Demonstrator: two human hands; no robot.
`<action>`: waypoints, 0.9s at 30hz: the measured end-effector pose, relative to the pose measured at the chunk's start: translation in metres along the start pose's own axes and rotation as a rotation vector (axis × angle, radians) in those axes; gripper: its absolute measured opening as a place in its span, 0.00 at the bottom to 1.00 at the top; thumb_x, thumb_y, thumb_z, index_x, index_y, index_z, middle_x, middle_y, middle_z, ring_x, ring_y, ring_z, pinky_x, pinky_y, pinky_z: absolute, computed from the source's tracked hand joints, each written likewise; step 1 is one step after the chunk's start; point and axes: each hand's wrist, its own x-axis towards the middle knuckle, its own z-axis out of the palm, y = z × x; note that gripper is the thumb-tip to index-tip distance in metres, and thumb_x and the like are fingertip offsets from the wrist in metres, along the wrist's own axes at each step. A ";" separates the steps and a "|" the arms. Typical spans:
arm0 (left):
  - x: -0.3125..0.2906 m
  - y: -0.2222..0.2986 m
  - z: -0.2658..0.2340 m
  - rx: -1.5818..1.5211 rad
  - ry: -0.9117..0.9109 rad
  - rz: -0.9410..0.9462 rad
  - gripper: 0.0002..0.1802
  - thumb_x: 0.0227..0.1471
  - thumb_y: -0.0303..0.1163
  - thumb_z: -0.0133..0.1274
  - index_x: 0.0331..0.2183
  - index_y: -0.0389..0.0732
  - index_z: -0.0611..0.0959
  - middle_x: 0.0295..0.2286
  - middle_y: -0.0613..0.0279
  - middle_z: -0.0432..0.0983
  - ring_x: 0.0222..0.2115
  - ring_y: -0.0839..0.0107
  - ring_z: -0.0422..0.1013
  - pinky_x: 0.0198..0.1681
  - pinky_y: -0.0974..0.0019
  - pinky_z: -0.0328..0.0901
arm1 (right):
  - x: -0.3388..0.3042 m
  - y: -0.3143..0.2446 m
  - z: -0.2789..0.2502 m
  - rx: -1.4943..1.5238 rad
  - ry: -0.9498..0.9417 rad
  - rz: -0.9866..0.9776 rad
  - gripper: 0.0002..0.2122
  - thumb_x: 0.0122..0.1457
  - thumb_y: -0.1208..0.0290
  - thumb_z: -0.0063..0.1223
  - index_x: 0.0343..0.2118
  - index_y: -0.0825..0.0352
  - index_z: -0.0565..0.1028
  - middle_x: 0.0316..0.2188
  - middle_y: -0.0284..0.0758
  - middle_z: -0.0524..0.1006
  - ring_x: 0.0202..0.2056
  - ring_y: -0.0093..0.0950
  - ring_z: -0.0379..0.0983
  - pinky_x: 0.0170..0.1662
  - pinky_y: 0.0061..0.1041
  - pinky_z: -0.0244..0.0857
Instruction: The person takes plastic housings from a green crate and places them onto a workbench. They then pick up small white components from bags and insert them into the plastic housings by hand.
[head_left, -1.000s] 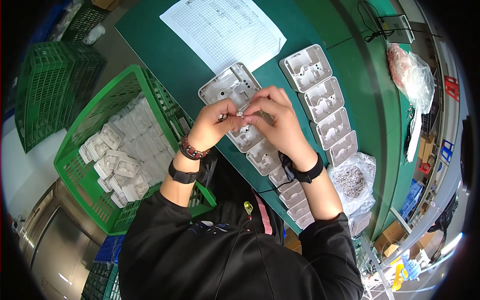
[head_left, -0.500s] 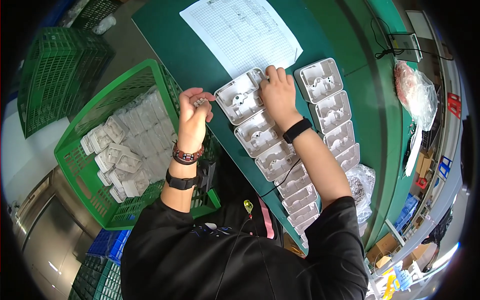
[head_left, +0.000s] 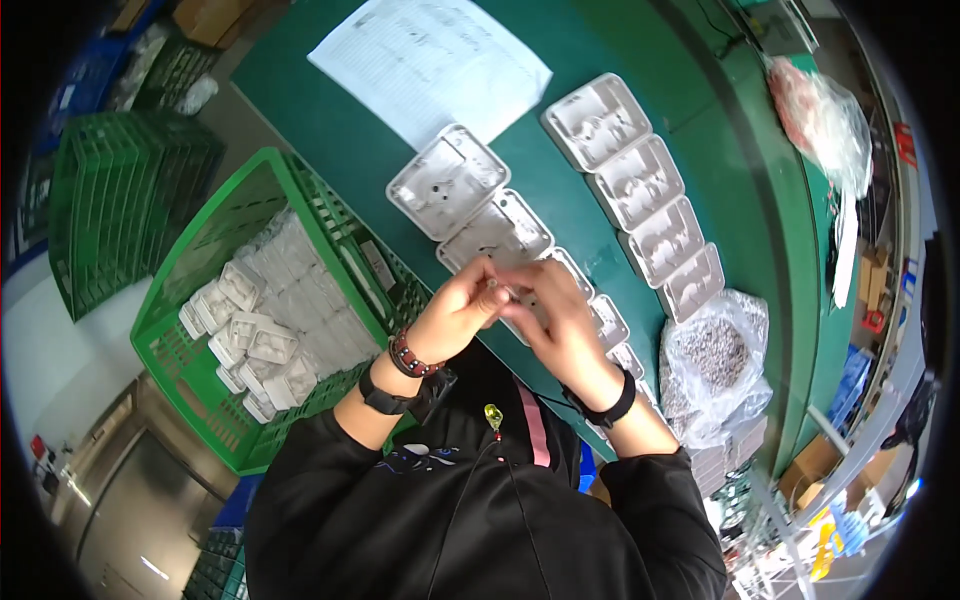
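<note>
Over the tabletop's [head_left: 330, 130] left edge, the left hand [head_left: 463, 310] is curled closed; the right hand [head_left: 562, 310] meets it, fingers blurred. I can't tell what either grips. Grey casings [head_left: 450, 185] line that edge, probably light, stiff, slick; best taken by the rims.

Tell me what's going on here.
A person's left hand and right hand are close together above a row of pale plastic housings; anything between them is too blurred to identify. A second row lies to the right, near a clear bag of small parts. Similar pale pieces sit in a green crate at left.
</note>
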 end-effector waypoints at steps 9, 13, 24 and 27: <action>0.017 -0.005 0.111 0.154 -0.195 -0.135 0.12 0.57 0.39 0.41 0.31 0.39 0.68 0.22 0.68 0.66 0.22 0.83 0.59 0.25 0.77 0.57 | -0.113 0.015 -0.058 0.507 0.578 0.228 0.09 0.43 0.76 0.59 0.28 0.67 0.72 0.28 0.35 0.72 0.30 0.28 0.68 0.35 0.23 0.61; 0.016 -0.005 0.170 0.542 -0.485 -0.066 0.15 0.57 0.41 0.39 0.31 0.37 0.68 0.22 0.66 0.64 0.19 0.81 0.56 0.24 0.76 0.54 | -0.161 0.023 -0.084 0.345 0.751 0.128 0.09 0.42 0.76 0.60 0.27 0.66 0.72 0.30 0.34 0.73 0.29 0.29 0.68 0.33 0.24 0.61; 0.039 -0.035 0.252 1.067 -0.519 -0.042 0.09 0.53 0.35 0.44 0.32 0.39 0.72 0.16 0.55 0.69 0.18 0.58 0.68 0.21 0.63 0.59 | -0.223 0.049 -0.144 -0.327 0.683 0.141 0.07 0.38 0.74 0.58 0.23 0.61 0.72 0.31 0.26 0.73 0.32 0.27 0.67 0.32 0.25 0.56; 0.056 -0.039 0.248 1.101 -0.472 -0.021 0.09 0.52 0.35 0.46 0.33 0.40 0.73 0.16 0.56 0.69 0.17 0.58 0.68 0.20 0.62 0.59 | -0.207 0.065 -0.154 -0.329 0.646 0.164 0.06 0.38 0.75 0.58 0.21 0.61 0.73 0.31 0.26 0.73 0.33 0.27 0.67 0.33 0.25 0.56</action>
